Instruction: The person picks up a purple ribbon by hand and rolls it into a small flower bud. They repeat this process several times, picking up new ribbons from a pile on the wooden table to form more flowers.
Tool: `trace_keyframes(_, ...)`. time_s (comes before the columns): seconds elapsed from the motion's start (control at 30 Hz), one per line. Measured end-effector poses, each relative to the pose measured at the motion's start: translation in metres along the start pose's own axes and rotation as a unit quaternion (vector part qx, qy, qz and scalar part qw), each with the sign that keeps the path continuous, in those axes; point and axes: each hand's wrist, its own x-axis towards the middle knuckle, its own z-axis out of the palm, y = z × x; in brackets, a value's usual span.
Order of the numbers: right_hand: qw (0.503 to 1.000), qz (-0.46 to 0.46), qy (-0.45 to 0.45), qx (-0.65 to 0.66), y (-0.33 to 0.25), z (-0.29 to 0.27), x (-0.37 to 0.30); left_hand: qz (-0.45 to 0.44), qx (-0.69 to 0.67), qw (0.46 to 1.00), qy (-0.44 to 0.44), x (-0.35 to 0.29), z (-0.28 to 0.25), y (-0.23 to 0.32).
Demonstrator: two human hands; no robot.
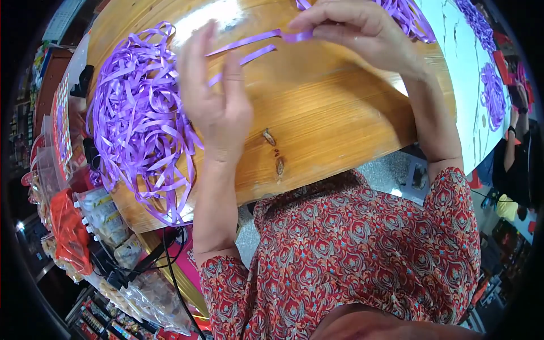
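Note:
High over the wooden table (317, 113), my right hand (368, 37) pinches a shiny purple ribbon (297, 37) between thumb and fingertips. From there the ribbon runs left toward my left hand (214, 102), which is blurred. Its thumb and forefinger are stretched out and apart; the other fingers are hard to make out. Another purple ribbon strand (258, 55) reaches out from behind that thumb and ends short of my right hand. A large tangled heap of purple ribbon (139, 107) lies just left of my left hand.
More purple ribbon (409, 20) lies beyond my right hand. A white marbled table (462, 73) adjoins on the right, with ribbon bundles (494, 96) and another person's arm (511, 136) beside it. Bagged goods (105, 218) and a black cable (170, 266) are at lower left.

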Motion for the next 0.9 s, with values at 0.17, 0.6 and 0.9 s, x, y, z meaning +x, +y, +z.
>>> trace_keyframes(0.17, 0.990, -0.024, 0.034, -0.136, -0.005, 0.021, -0.005, -0.224, -0.466, 0.847, -0.120, -0.009, 0.012, 0.020)
trace_keyframes(0.6, 0.951, -0.132, 0.084, -0.268, 0.023, 0.021, -0.015, -0.246, -0.263, 0.921, -0.152, -0.006, -0.001, 0.018)
trace_keyframes(0.9, 0.916, -0.207, 0.110, -0.325, 0.013, 0.030, -0.015, -0.397, -0.457, 0.772, -0.194, -0.009, 0.001, 0.028)
